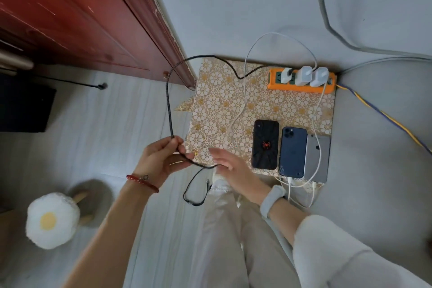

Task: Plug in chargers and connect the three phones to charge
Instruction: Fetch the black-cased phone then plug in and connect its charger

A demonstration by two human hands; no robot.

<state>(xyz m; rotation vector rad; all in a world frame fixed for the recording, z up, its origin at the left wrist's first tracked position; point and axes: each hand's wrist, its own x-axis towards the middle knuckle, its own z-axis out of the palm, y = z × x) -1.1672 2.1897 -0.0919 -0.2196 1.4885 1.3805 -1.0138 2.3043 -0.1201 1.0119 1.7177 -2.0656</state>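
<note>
Three phones lie face down side by side on a gold flowered mat (pixel 217 91): a black phone (pixel 265 144) with a red spider, a blue phone (pixel 293 152) and a grey phone (pixel 317 158). White cables (pixel 245 63) run from two white chargers (pixel 313 76) in an orange power strip (pixel 301 86) to the blue and grey phones' near ends. A black braided cable (pixel 168 100) comes from the third charger (pixel 285 75). My left hand (pixel 161 159) pinches this cable; its free plug (pixel 207 181) dangles below. My right hand (pixel 230 166) is spread beside it, fingers touching the cable.
A red-brown wooden door (pixel 81 14) stands at the left, its edge close to the mat's corner. A fried-egg plush stool (pixel 52 220) sits at the lower left. A blue and yellow cord (pixel 385 119) leaves the strip to the right. Grey cables (pixel 332 28) run along the floor behind.
</note>
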